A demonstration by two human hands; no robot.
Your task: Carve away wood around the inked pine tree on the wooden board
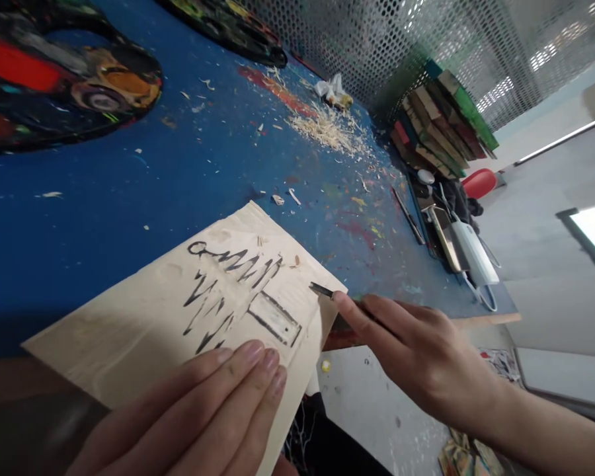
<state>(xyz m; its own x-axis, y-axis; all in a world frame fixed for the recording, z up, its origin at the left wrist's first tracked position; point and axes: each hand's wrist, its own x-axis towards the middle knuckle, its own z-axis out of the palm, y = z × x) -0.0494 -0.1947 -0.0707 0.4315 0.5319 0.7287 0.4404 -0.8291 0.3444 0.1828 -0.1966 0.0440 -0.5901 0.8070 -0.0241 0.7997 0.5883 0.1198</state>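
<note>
A pale wooden board (pixel 143 311) lies tilted over the blue table's near edge, marked with black zigzag lines and a carved rectangle (pixel 276 318) with dark borders. My left hand (pixel 213 410) presses its fingers, held together, on the board's near part; a bit of skin, apparently the thumb, shows past the right edge. In my right hand (pixel 406 344) is a carving gouge (pixel 322 289), its handle mostly hidden by the fingers. The metal tip touches or hovers just above the board near its right corner; I cannot tell which. Small shavings (pixel 296 262) lie near the tip.
Paint-covered palettes (pixel 114 73) lie at the far left of the blue table (pixel 69 225). Wood shavings (pixel 330 129) and crumpled tissue (pixel 334 91) sit near the perforated metal screen. On the right are stacked blocks (pixel 441 125), a pen (pixel 407 215), a phone (pixel 446 238) and a white power bank (pixel 475 251).
</note>
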